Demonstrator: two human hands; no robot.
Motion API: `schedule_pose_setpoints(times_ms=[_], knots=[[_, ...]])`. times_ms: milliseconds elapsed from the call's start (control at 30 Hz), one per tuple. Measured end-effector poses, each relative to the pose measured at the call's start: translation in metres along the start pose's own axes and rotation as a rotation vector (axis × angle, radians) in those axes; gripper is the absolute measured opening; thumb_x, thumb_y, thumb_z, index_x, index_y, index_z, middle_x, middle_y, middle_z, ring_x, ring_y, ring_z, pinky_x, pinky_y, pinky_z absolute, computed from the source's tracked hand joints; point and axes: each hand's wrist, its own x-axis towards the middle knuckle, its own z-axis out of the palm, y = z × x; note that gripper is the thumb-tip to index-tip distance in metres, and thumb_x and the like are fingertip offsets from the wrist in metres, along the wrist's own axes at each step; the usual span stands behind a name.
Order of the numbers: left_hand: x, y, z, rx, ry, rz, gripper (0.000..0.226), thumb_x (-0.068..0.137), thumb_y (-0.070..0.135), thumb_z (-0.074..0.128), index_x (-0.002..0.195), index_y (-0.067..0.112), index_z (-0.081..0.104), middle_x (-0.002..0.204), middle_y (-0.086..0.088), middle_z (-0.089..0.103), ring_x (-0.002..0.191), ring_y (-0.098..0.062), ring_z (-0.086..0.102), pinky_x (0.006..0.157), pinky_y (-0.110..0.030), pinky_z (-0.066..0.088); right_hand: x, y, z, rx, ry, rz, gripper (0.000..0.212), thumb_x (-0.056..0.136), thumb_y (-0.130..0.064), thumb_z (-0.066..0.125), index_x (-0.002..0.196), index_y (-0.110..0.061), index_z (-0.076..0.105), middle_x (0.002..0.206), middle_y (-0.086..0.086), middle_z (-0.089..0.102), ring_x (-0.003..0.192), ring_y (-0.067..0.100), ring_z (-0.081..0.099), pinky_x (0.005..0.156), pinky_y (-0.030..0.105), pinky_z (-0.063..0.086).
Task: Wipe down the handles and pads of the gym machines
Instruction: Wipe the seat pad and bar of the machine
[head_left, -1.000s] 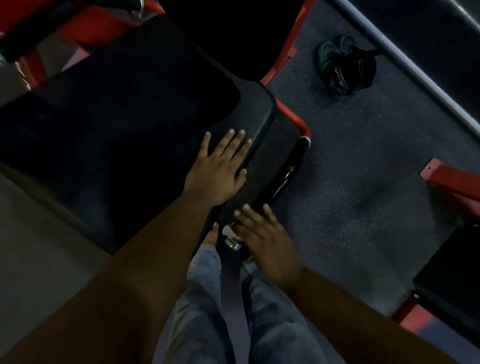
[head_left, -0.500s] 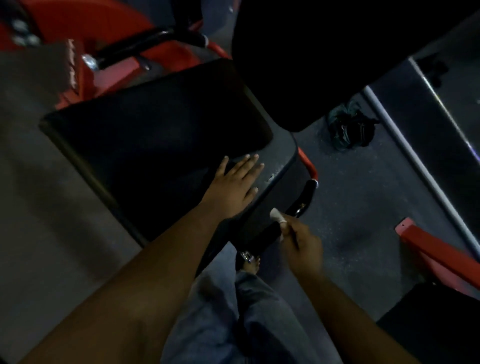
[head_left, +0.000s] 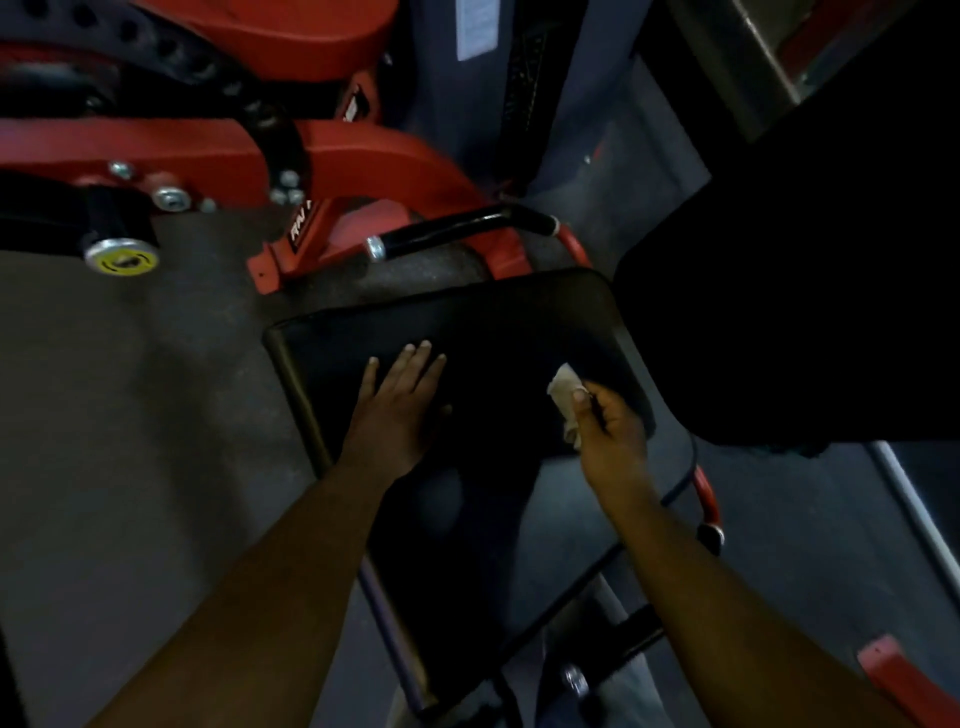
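My left hand (head_left: 400, 410) lies flat near the seat pad's (head_left: 498, 322) left edge, fingers straight and together, probably bracing me. Toward its right edge, my right hand (head_left: 610, 431) pinches a crumpled cloth (head_left: 563, 387), poised for wiping.

We see the black seat pad (head_left: 498, 322) of the red gym machine lying flat and dark, with a small pale cloth (head_left: 565, 395) crumpled over its right part, and a black handle (head_left: 441, 236) with a metal end cap just beyond its far edge.
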Motion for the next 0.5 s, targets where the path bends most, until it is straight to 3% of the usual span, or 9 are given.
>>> schedule_pose_setpoints(times_ms=[200,300,400,500], knots=[[0.056,-0.019,-0.005,0.105,0.084,0.075,0.074,0.095,0.046,0.062,0.159,0.019,0.037,0.169,-0.004,0.027,0.157,-0.019,0.023,0.124,-0.061,0.017,0.097,-0.027,0.039,-0.080,0.050,-0.140,0.019,0.105,-0.038,0.051,0.109,-0.028,0.067,0.081,-0.011,0.067,0.074,0.000,0.062,0.073,0.033,0.054],[0.084,-0.019,-0.002,0.177,0.083,0.132,0.071,0.099,0.052,0.050,0.160,0.018,0.035,0.170,-0.006,0.025,0.157,-0.021,0.021,0.123,-0.063,0.017,0.147,-0.047,0.049,-0.081,0.113,-0.192,0.012,0.106,-0.028,0.049,0.101,-0.025,0.059,0.078,-0.011,0.063,0.072,-0.003,0.060,0.071,0.026,0.049],[0.090,-0.020,0.004,0.213,0.104,0.163,0.072,0.102,0.057,0.033,0.163,0.019,0.027,0.171,-0.008,0.019,0.159,-0.024,0.015,0.122,-0.064,0.015,0.198,-0.060,0.058,-0.113,0.184,-0.213,0.011,0.106,-0.035,0.045,0.102,-0.030,0.055,0.075,-0.011,0.062,0.072,-0.003,0.062,0.071,0.030,0.052],[0.091,-0.019,0.004,0.196,0.100,0.155,0.073,0.102,0.058,0.032,0.165,0.020,0.023,0.172,-0.007,0.013,0.160,-0.024,0.009,0.123,-0.063,0.013,0.246,-0.066,0.069,-0.143,0.210,-0.146,0.015,0.107,-0.037,0.044,0.097,-0.031,0.053,0.074,-0.012,0.061,0.068,-0.009,0.059,0.069,0.024,0.050]])
